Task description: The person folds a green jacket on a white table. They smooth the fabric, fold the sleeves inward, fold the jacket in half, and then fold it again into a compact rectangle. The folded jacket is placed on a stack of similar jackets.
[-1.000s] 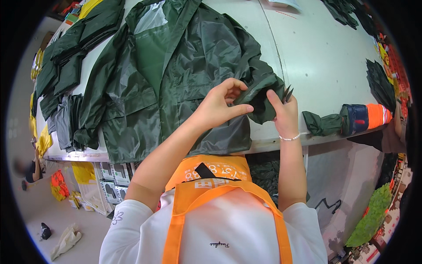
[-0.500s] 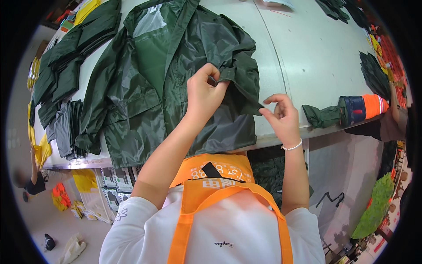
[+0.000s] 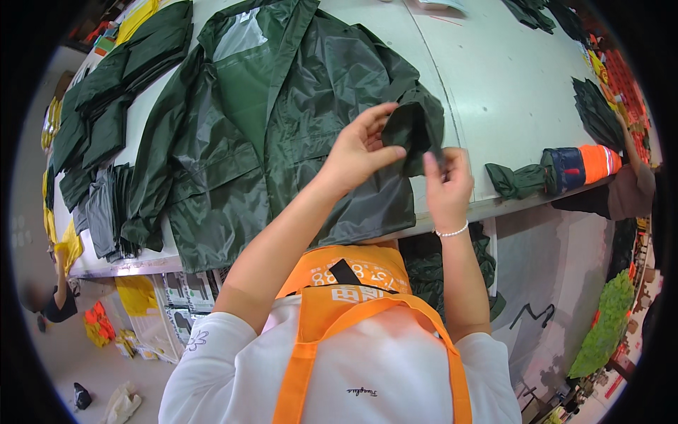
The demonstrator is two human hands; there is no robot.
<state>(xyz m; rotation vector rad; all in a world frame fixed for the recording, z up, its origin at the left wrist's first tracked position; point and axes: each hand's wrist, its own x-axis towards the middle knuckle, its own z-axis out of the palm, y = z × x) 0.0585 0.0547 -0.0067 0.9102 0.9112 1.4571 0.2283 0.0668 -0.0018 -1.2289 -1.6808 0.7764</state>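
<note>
A dark green rain jacket (image 3: 233, 148) lies spread on the table in front of me, its front parted and the lighter green lining showing. Both hands are at the end of its right-side sleeve (image 3: 409, 131), lifted off the table with the cuff opening facing me. My left hand (image 3: 364, 148) pinches the cuff's left edge between thumb and fingers. On the other side, my right hand (image 3: 450, 184), with a bead bracelet at the wrist, grips the cuff's lower right edge; its fingertips are partly hidden and a little blurred.
Folded dark green garments (image 3: 106, 92) are piled at the left of the white table (image 3: 487, 92). At the right edge lie a rolled green bundle (image 3: 519, 180) and an orange-and-navy roll (image 3: 583, 169). Other people stand at far left and far right. More dark garments (image 3: 452, 272) sit below the table.
The sleeve end has been raised and turned so its cuff gapes toward me. My left hand moved right along it, and my right hand came in from beside the sleeve's corner to the cuff's edge.
</note>
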